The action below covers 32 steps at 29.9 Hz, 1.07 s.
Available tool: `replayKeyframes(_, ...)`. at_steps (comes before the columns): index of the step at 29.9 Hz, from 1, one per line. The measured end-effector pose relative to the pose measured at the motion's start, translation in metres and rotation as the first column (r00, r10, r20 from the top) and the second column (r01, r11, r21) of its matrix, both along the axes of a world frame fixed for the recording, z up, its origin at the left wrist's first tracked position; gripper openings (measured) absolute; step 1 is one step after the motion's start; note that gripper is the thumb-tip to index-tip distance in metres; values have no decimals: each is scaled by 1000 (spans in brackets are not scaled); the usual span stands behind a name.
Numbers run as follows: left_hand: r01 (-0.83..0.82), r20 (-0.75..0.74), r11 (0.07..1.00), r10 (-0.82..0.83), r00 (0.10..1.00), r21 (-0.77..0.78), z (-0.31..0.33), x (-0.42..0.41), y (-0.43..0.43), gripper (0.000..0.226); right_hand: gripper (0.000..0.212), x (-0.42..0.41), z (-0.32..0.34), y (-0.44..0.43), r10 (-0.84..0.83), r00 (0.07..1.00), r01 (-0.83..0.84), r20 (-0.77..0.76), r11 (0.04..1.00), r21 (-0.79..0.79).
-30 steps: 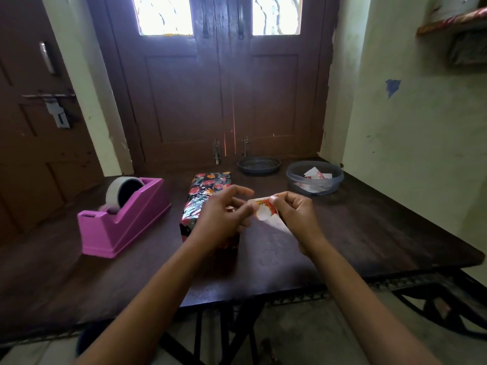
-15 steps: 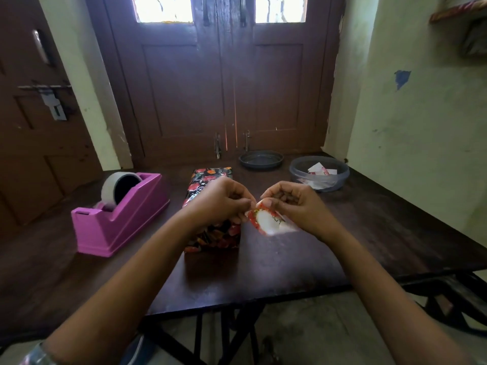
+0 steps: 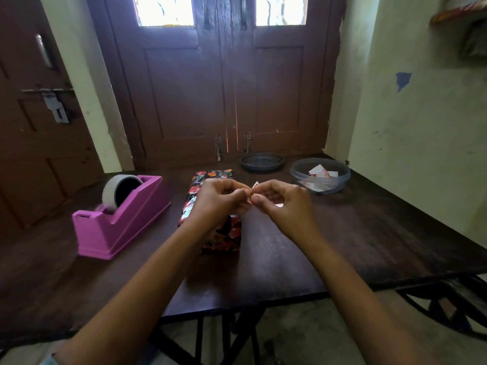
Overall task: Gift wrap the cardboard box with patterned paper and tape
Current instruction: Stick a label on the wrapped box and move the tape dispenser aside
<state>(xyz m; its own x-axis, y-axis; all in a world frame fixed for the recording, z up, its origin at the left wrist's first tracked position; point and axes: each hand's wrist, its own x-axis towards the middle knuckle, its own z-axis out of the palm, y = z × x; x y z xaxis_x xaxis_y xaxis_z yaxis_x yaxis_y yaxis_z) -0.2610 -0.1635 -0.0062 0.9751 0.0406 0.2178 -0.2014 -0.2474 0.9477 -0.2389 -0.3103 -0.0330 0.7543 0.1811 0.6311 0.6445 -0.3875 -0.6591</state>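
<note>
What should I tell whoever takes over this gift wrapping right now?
Left hand and right hand both pinch a small paper piece above the table.
The box, covered in patterned paper, lies under the left hand; pink tape dispenser to its left, clear tub of paper scraps at the far right.
Done: wrapping looks complete.
Left: probably fixing that small piece onto the box.

I read this as a room in a home: a dark wooden double door (image 3: 224, 88) with lit glass panes (image 3: 164, 10) stands at the far side, another door (image 3: 26, 159) with a metal latch (image 3: 56, 110) on the left, a scuffed pale plaster wall (image 3: 427, 133) on the right, and a dark wooden desk (image 3: 369, 233) over bare floor (image 3: 303, 335).
</note>
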Motion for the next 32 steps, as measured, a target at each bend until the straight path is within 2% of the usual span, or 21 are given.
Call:
replayKeyframes(3,18,-27,998,-20,999,-64,-5,1,1,10,14,-4,-2,8,-4,999,7,-43,997,74)
replayKeyframes(6,11,-9,999,-12,1000,-52,-5,2,3,11,26,-6,-4,12,5,998,8,-68,984,179)
replayKeyframes(8,-12,59,1000,13,998,-23,-8,2,4,12,32,-7,-5,12,-1,996,24,-92,966,256)
replayKeyframes(11,-68,184,995,54,982,70,-9,2,2,11,30,-7,-8,11,-32,993,65,-110,949,307)
replayKeyframes(16,-167,347,957,77,935,236,-8,-2,-5,20,19,1,-5,6,-74,994,86,-75,982,167)
replayKeyframes(19,-119,309,955,31,951,271,-7,-1,-1,19,9,4,0,-1,-56,993,71,-108,987,143)
replayKeyframes(28,50,223,962,-112,968,269,9,-1,0,5,14,3,4,-9,-83,996,82,-25,996,-29)
replayKeyframes(32,59,215,954,-125,969,293,8,-2,-2,20,13,0,7,-11,-87,996,86,-8,995,-55)
